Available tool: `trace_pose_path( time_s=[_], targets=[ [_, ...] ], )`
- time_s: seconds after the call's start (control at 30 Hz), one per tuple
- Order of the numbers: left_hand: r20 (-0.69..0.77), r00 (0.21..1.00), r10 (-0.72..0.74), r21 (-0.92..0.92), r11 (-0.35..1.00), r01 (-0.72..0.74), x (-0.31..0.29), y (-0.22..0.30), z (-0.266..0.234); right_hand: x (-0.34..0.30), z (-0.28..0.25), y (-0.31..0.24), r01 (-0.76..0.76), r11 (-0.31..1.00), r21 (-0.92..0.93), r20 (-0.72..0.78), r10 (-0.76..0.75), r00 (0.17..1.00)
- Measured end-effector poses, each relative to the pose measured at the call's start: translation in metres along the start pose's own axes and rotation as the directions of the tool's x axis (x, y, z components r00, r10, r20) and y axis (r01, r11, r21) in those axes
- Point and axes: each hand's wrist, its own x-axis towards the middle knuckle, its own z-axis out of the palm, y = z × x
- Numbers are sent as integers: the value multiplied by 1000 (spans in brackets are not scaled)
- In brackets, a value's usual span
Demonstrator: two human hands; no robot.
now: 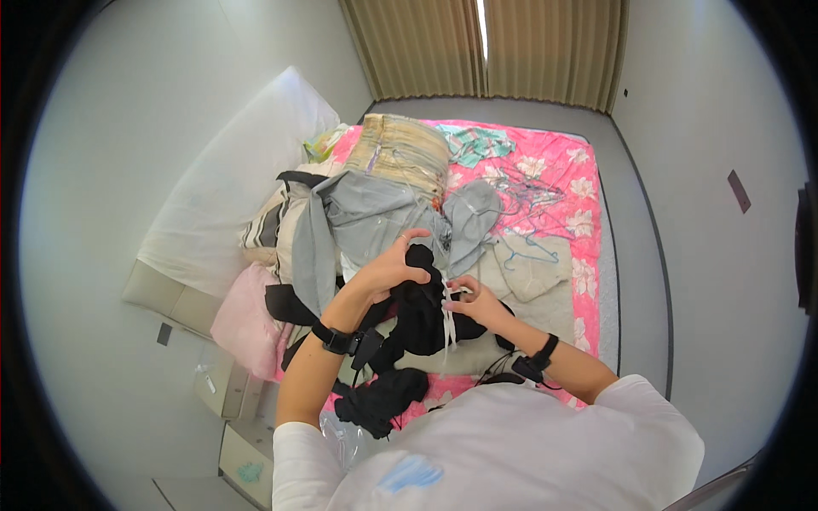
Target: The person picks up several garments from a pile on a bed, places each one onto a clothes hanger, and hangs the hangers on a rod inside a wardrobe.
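Observation:
In front of me, over the bed, my left hand [394, 271] grips the upper part of a black garment [419, 319], thumb and index finger curved around the bunched cloth. My right hand [474, 304] is closed at the garment's right side, its fingertips pinching a thin white strap [449, 322] that hangs down over the black cloth. How the strap joins the garment cannot be made out. Just beyond my hands lies a grey garment [375, 209]. Another black piece of clothing [383, 402] lies at the bed's near edge.
The bed has a pink floral sheet [582, 223]. On it are blue hangers [530, 253], a beige folded cloth [532, 277], a striped yellowish bundle [400, 153] and a pink pillow-like bundle [249, 319]. A plastic-covered headboard [230, 196] and a nightstand [226, 387] stand at left.

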Motion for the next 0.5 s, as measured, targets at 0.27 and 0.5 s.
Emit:
trace_pose_path(
  time_s=[0.27,0.5],
  targets=[
    [267,962,57,681,695,-230,-39,-9,-27,17,12,33,15,999,-30,175,-10,985],
    [160,974,-158,864,499,-62,-74,-21,-24,16,-25,-1,35,971,-237,351,52,935]
  ],
)
